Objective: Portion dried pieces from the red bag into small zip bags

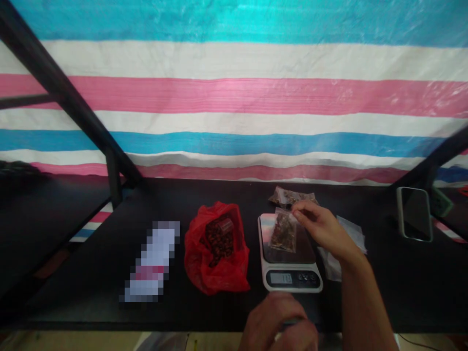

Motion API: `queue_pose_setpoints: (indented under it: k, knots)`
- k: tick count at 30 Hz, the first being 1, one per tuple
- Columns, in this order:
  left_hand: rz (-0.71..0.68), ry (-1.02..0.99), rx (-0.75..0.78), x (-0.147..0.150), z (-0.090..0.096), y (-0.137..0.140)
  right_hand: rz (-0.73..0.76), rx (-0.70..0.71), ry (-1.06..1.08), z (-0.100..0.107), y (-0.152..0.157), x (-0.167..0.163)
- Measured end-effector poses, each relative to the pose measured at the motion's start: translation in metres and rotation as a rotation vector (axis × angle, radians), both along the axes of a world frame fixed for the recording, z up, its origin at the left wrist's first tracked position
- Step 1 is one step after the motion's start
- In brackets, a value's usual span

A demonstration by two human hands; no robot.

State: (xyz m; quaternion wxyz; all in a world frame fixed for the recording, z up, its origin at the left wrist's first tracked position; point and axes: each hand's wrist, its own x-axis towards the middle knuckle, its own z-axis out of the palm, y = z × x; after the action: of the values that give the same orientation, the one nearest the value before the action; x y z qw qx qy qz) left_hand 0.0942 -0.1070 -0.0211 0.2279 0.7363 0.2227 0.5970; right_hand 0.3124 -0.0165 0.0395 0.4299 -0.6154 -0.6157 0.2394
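Note:
A small clear zip bag with brown dried bits in it lies on the plate of a white kitchen scale. My right hand reaches in from the right, its thumb and fingers pinched at the bag's upper right corner. The scale's display is lit; its digits look like 113. Low in front of the scale, my left hand is curled closed, and what may be between its fingers is hidden and blurred. Another filled zip bag lies behind the scale.
A red plastic bag, opened at the top, holds brown pieces left of the scale. Clear empty bags lie under my right forearm. A phone leans at the right. A pixelated item lies left. Black frame bars flank the table.

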Motion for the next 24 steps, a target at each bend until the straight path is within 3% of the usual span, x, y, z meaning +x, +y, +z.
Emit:
queue_pose_setpoints:
  k: [1,2,4,6,10,13,17,24]
  knots:
    - [0.078,-0.065,0.036,-0.002,0.007,0.001,0.054,0.02,0.045,0.006,-0.002,-0.005]
    - [0.133,-0.068,-0.031,-0.005,0.011,0.002,0.113,0.028,0.088,0.013,-0.004,-0.01]
    - [0.278,-0.162,-0.234,-0.012,0.017,0.006,0.226,0.02,0.157,0.025,-0.008,-0.023]
    - [0.303,-0.265,-0.487,-0.017,0.019,0.014,0.302,0.006,0.215,0.033,-0.011,-0.039]
    - [-0.043,-0.468,-1.01,-0.021,0.026,0.031,0.332,-0.037,0.258,0.034,-0.007,-0.074]
    - [-0.171,-0.638,-1.272,-0.02,0.03,0.038,0.276,-0.061,0.243,0.025,0.002,-0.098]
    - [-0.177,-0.852,-1.388,-0.022,0.034,0.041,0.2,-0.069,0.223,0.013,0.012,-0.12]
    - [-0.177,-0.996,-1.471,-0.029,0.039,0.049,0.28,-0.198,0.042,0.012,0.017,-0.134]
